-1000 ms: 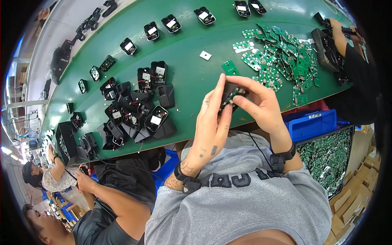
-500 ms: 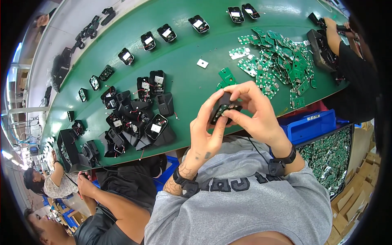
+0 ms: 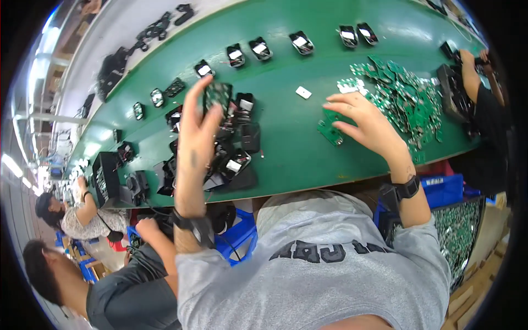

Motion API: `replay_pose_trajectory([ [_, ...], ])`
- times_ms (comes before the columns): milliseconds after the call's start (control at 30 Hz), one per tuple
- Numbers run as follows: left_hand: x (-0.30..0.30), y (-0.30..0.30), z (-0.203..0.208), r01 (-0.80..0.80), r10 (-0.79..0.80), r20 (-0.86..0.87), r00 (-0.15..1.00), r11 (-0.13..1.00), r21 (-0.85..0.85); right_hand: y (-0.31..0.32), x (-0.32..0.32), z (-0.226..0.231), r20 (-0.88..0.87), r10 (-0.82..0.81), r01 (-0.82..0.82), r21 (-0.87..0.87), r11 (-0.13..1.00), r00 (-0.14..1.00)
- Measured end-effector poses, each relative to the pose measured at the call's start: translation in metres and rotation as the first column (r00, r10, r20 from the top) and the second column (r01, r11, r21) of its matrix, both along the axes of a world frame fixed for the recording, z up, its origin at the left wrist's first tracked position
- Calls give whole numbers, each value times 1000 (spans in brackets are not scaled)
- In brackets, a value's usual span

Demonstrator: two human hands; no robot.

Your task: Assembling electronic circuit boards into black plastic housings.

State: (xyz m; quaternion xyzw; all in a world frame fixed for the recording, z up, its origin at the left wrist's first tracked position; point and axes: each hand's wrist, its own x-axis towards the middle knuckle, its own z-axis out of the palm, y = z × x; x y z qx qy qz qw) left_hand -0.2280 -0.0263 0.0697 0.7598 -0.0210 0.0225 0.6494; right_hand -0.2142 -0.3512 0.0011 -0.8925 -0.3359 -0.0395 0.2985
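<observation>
Raised over the left part of the green table, my left hand (image 3: 197,129) grips a black plastic housing (image 3: 218,92) with a green circuit board fitted in its open face. Fingers and thumb hold it by the sides, slightly blurred. Below and around that hand lies a heap of black housings (image 3: 251,136) with wires and white-labelled parts. My right hand (image 3: 367,120) is open, fingers apart, hovering by a few loose green circuit boards (image 3: 331,134); I see nothing in its grasp. To its right spreads a large pile of circuit boards (image 3: 410,104).
Several black housings (image 3: 301,42) stand in a curved row along the far side. A small white square piece (image 3: 303,92) lies mid-table. A blue bin (image 3: 444,191) is below the near right edge. Co-workers sit at left (image 3: 132,291) and far right (image 3: 487,104).
My hands have parted from the housing they both held before my chest. The left has carried it left and farther out; the right has let go and opened near the loose boards.
</observation>
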Motion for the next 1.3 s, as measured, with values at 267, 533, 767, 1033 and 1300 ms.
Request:
replay_pose_trajectory([
  [267,164,153,-61,-246,375,-109,920,774,584,6,14,2,-145,-9,11,18,1000,989],
  [533,176,135,-73,-127,285,109,952,44,991,-15,25,-31,-172,-28,82,317,945,985],
  [767,183,111,-73,-219,155,217,964,-5,976,20,4,-33,342,-473,548,-168,819,812],
  [1033,183,135,-68,-359,33,357,933,127,925,29,17,-43,256,-207,193,80,978,944],
  [1300,28,6,-3,7,-34,-183,983,989,-147,18,-19,-33,226,-512,555,-215,804,829],
])
